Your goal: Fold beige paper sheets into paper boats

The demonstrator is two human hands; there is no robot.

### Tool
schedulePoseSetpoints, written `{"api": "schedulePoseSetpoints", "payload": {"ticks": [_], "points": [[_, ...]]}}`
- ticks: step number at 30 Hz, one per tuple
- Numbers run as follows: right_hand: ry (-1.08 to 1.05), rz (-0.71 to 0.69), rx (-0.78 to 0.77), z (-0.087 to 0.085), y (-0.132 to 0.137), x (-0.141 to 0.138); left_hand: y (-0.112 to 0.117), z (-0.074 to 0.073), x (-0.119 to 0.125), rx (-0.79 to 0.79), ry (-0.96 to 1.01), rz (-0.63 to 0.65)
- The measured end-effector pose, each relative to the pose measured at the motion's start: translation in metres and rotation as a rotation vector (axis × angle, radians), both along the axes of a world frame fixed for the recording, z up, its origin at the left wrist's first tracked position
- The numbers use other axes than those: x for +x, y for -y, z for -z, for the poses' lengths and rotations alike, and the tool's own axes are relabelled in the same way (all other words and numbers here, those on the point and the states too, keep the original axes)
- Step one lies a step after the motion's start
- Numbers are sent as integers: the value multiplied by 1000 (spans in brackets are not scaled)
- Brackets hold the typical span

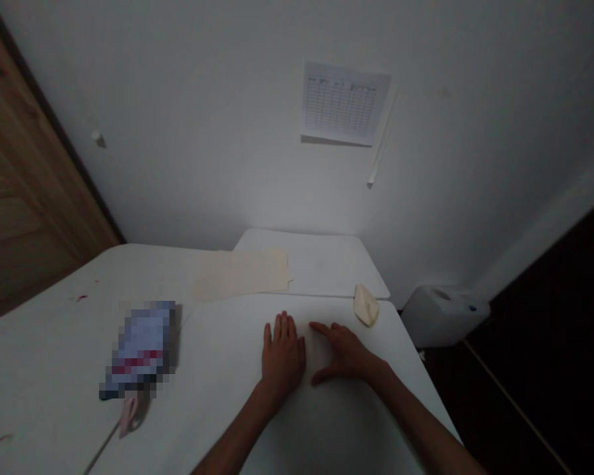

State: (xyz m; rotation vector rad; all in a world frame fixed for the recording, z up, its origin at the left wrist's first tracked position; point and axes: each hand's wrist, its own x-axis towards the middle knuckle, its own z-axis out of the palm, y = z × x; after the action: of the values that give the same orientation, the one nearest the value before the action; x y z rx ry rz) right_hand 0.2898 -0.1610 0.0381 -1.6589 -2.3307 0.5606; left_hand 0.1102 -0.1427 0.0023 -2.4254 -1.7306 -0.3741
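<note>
My left hand (282, 359) lies flat on the white table (218, 409), fingers stretched forward and together. My right hand (344, 353) rests beside it, fingers pointing left toward the left hand, thumb spread below. Both hands press on a white sheet or cloth (317, 349) that is hard to tell from the tabletop. Neither hand holds anything. A small cream folded cloth (365, 305) lies just beyond my right hand, near the table's right edge.
A cream paper sheet (242, 274) lies farther back. A blurred-out card on a pink lanyard (141, 349) sits at left. A second white surface (321, 260) meets the wall. A white container (443, 313) stands on the floor at right. A wooden door (24, 191) is at left.
</note>
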Motion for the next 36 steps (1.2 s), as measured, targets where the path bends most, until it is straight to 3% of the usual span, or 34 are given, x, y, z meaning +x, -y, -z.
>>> {"api": "schedulePoseSetpoints", "payload": {"ticks": [5, 9, 12, 19, 26, 33, 36], "points": [[-3, 8, -21, 0, 0, 0, -1, 11, -8, 44, 16, 115], [-12, 0, -21, 1, 1, 1, 0, 9, -21, 32, 26, 302], [-5, 8, -23, 3, 0, 1, 2, 6, -29, 19, 39, 370], [-6, 2, -24, 5, 1, 3, 5, 0, -49, -10, 18, 407], [-3, -131, -12, 0, 4, 4, 6, -1, -64, 9, 3, 377], [31, -163, 128, -4, 31, -6, 8, 1, -66, 33, 19, 370], [43, -163, 179, 0, 42, -10, 8, 2, -69, 21, 27, 430]]}}
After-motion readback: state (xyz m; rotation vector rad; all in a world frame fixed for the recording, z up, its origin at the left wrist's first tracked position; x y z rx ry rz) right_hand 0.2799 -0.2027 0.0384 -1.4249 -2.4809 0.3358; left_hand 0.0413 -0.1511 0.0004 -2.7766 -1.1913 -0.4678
